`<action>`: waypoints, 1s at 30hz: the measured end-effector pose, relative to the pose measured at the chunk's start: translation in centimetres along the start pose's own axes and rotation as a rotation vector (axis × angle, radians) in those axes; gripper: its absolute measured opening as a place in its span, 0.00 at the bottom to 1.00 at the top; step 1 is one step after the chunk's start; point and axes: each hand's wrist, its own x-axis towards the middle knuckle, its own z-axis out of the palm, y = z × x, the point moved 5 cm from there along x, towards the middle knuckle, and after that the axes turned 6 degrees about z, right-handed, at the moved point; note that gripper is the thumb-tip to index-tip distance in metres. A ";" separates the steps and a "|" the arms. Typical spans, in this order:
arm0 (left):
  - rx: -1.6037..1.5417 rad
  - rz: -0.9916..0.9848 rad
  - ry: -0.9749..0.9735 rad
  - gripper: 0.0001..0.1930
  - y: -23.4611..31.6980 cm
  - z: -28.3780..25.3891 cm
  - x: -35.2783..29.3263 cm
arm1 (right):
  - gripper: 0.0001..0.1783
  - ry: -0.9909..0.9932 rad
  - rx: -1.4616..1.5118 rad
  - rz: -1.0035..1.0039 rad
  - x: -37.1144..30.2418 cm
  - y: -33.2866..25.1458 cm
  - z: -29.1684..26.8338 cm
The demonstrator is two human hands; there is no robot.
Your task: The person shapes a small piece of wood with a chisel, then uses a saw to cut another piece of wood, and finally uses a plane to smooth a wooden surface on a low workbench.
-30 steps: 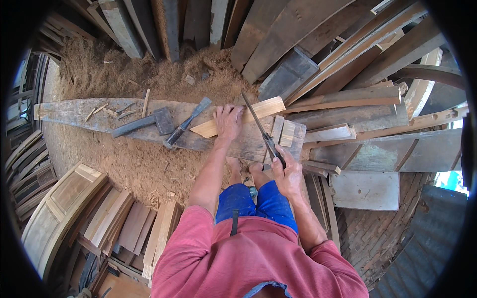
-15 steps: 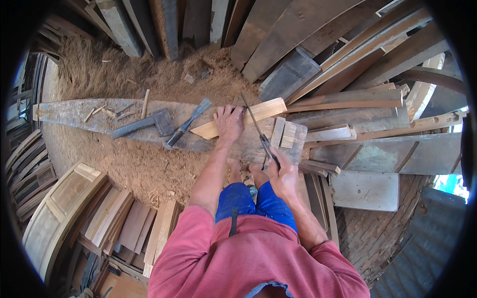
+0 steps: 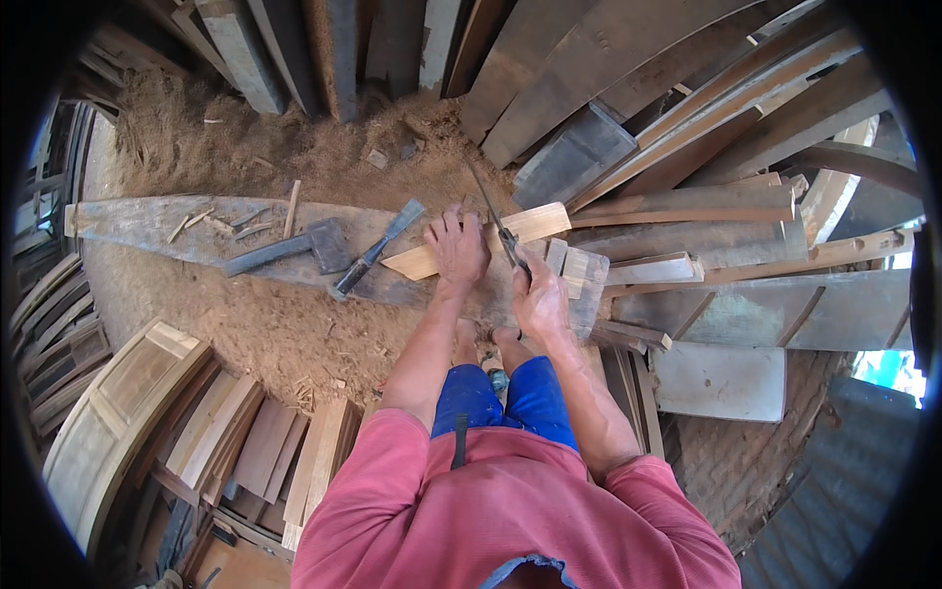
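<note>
A pale strip of wood (image 3: 543, 223) with a slanted left end lies across a worn, wide plank (image 3: 137, 218). My left hand (image 3: 457, 247) bears down on its middle, fingers bent over the far edge. In my right hand (image 3: 542, 302) is the dark handle of a handsaw (image 3: 485, 198). Its thin blade crosses the strip just right of my left hand and points away from me; the grip partly hides where blade and wood meet. Left of my left hand lies a chisel (image 3: 377, 251), beside a dark mallet (image 3: 330, 247). Small wood blocks (image 3: 581, 269) sit right of my right hand.
Leaning boards (image 3: 599, 147) crowd the far side and the right. Sawdust (image 3: 245, 339) covers the ground around the plank. At lower left stand a panelled wooden piece (image 3: 123, 402) and cut timber (image 3: 270, 447). A white slab (image 3: 721, 381) lies at right.
My right hand has pushed the saw away from me and slightly left, so its handle now sits closer to the strip. My left hand keeps its place on the wood.
</note>
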 end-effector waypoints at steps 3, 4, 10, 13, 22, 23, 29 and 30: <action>0.153 0.063 0.182 0.09 0.5 -0.9 0.4 | 0.19 -0.005 -0.069 -0.021 -0.3 -0.5 -0.4; 0.113 0.012 0.032 0.09 0.5 -0.2 0.5 | 0.19 -0.006 -0.041 -0.009 -0.7 -0.2 -0.8; 0.025 -0.061 -0.098 0.07 -0.6 0.7 0.3 | 0.19 -0.072 0.061 -0.010 -7.3 -0.5 -5.3; 0.018 -0.039 -0.078 0.06 -0.7 0.8 0.0 | 0.18 -0.082 -0.058 0.120 -5.1 -2.3 -3.4; 0.036 -0.092 -0.100 0.07 -1.2 1.3 -0.2 | 0.18 -0.037 -0.001 -0.040 -7.5 1.4 -4.4; 0.028 -0.076 -0.085 0.07 -1.0 1.2 -0.2 | 0.17 -0.087 0.003 0.046 -9.1 1.5 -5.4; 0.013 -0.021 -0.055 0.06 0.1 1.0 0.6 | 0.18 0.075 0.026 -0.077 3.2 0.1 1.3; -0.003 -0.014 -0.014 0.07 0.2 0.9 0.3 | 0.18 0.091 -0.003 -0.137 4.2 0.2 1.7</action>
